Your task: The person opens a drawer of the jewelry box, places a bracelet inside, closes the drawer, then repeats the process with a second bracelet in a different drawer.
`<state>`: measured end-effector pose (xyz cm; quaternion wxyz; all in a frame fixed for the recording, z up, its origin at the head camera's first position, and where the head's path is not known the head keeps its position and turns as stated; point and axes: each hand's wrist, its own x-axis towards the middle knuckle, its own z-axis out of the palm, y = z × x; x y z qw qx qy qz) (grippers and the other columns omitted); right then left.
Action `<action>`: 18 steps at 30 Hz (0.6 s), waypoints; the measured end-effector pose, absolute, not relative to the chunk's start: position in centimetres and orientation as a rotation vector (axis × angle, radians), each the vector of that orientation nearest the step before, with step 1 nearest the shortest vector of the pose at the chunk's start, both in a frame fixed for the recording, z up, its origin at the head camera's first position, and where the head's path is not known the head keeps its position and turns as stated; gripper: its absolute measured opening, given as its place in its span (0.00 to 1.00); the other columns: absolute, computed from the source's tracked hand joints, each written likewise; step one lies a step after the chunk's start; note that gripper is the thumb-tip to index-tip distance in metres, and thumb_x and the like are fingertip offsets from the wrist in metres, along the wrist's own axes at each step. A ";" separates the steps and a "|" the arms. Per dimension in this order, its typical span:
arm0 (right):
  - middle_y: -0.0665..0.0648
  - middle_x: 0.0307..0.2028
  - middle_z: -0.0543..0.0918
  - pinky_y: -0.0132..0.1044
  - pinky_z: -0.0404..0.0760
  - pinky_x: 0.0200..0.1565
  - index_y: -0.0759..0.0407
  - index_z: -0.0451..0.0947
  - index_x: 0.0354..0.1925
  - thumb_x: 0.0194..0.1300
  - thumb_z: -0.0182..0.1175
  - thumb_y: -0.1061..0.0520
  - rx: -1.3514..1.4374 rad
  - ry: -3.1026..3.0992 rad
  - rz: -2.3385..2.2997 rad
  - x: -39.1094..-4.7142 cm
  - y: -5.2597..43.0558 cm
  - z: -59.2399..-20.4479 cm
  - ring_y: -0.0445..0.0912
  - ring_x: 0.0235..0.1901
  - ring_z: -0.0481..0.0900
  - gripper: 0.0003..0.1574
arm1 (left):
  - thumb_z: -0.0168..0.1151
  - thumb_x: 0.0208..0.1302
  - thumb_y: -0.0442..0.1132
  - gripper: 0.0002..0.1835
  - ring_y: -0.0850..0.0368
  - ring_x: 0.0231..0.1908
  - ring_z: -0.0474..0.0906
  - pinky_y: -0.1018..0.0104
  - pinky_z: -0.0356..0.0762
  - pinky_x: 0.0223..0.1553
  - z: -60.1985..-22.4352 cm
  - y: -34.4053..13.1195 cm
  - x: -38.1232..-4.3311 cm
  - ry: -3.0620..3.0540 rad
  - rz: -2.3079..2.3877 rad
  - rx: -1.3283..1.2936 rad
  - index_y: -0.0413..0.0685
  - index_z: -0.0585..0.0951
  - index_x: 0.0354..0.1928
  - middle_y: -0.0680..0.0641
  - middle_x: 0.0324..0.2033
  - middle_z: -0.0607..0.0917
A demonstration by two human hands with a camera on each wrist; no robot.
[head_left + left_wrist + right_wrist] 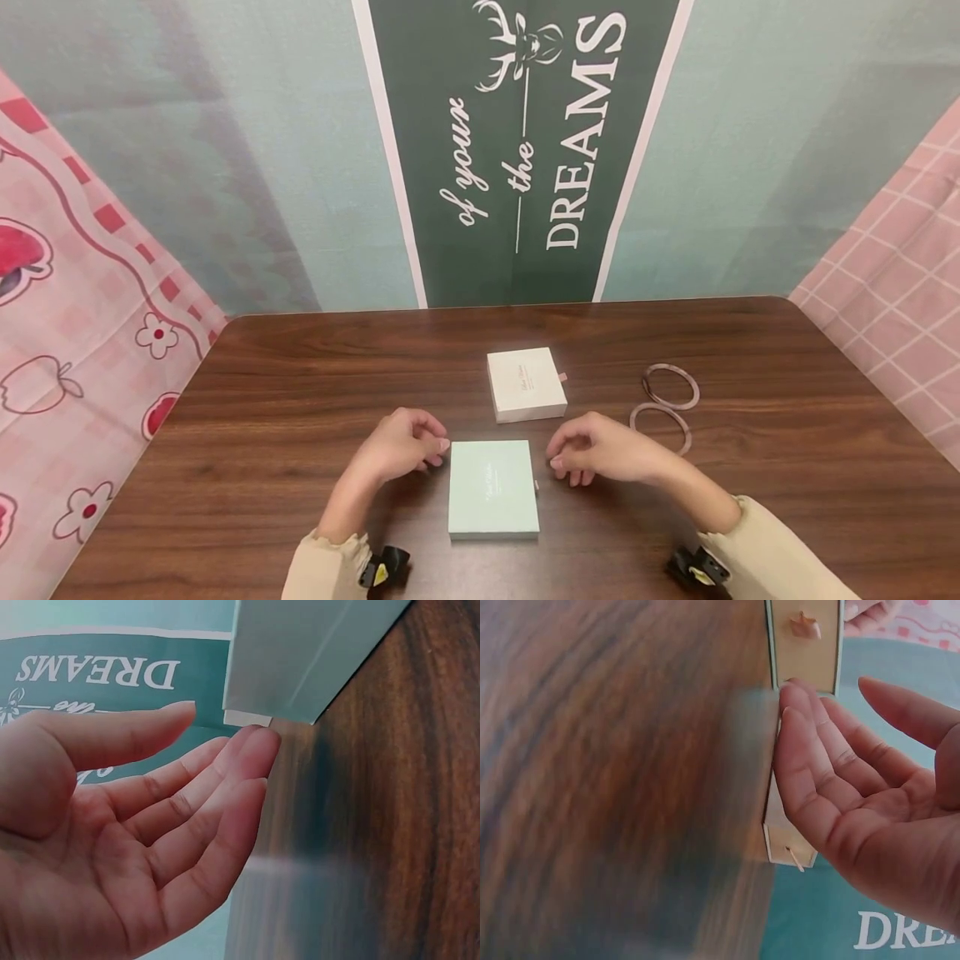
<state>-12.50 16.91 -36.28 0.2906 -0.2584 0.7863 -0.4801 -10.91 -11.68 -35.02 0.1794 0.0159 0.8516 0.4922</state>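
A flat mint-green box (493,500) lies on the table in front of me, with a small ribbon tab (805,627) on its right side. My left hand (405,442) hovers by its left edge, fingers loosely bent and holding nothing. On the other side, my right hand (603,450) is held a short way from the tabbed end, fingers relaxed, palm facing the box. The left wrist view shows the left fingertips (259,750) close to the corner of the mint box (292,660). Behind the mint box sits a white box (527,383) with a pinkish tab.
Two pinkish bangles (696,389) lie overlapping at the right, behind my right hand. The dark wooden table (322,367) meets a green printed curtain (517,275) at the back. Pink patterned cloths (97,333) hang at both sides.
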 end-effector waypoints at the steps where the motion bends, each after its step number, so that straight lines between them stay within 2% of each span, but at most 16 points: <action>1: 0.59 0.26 0.81 0.39 0.79 0.25 0.69 0.77 0.35 0.61 0.57 0.63 -0.685 2.084 -1.287 -12.5 16.7 -36.4 0.48 0.23 0.78 0.07 | 0.60 0.57 0.30 0.04 0.53 0.25 0.79 0.61 0.78 0.28 -35.1 -11.7 -10.9 2.400 1.392 0.055 0.35 0.78 0.34 0.45 0.23 0.81; 11: 0.65 0.21 0.81 0.31 0.76 0.19 0.74 0.75 0.28 0.58 0.58 0.65 -0.697 1.929 -1.336 -12.4 15.0 -37.3 0.41 0.17 0.76 0.09 | 0.59 0.59 0.30 0.05 0.53 0.24 0.80 0.61 0.78 0.26 -35.1 -11.7 -10.6 2.368 1.378 0.108 0.33 0.78 0.35 0.45 0.22 0.81; 18: 0.60 0.18 0.80 0.30 0.74 0.18 0.72 0.77 0.24 0.57 0.58 0.65 -0.697 1.988 -1.266 -12.1 14.5 -37.2 0.41 0.15 0.75 0.09 | 0.59 0.58 0.29 0.05 0.54 0.24 0.80 0.61 0.78 0.26 -35.2 -11.5 -10.7 2.353 1.388 0.108 0.33 0.78 0.35 0.45 0.22 0.81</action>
